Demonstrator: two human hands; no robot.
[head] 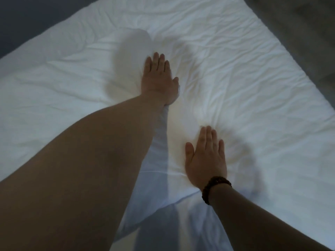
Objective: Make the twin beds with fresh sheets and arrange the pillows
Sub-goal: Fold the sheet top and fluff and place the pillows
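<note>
A white, wrinkled sheet point(226, 73) covers the bed and fills most of the view. My left hand point(158, 78) lies flat on the sheet near the middle, fingers straight and together, arm stretched far forward. My right hand point(205, 158) presses flat on the sheet closer to me, fingers straight, with a dark beaded bracelet on its wrist. Neither hand holds any cloth. Near the bottom, the sheet's near edge point(163, 207) lies folded over a shadowed layer. No pillow is in view.
Dark floor point(21, 20) shows beyond the bed's far left edge. A grey surface point(299, 29) runs along the bed's right side at the top right. My arms cast shadows on the sheet.
</note>
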